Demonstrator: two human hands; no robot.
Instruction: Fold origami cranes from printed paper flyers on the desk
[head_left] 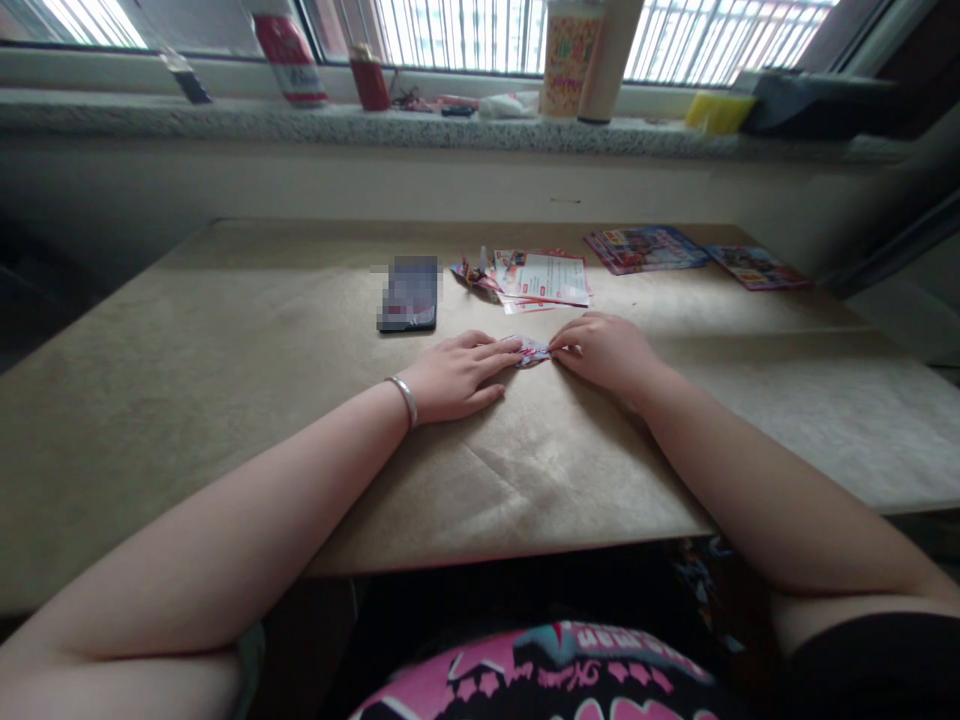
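A wide table covered in brown paper [225,380] fills the view. Near its middle, the left hand [457,377] lies flat and open, fingers stretched out, gripping nothing. The right hand [606,352] has its fingers bent with the tips down; I cannot tell if it pinches or only presses. Behind the hands lie white and red printed leaflets [546,277] and a dark flat phone [407,295]. The small folded colourful paper piece [531,351] lies on the table between both hands, touched by fingertips from each side.
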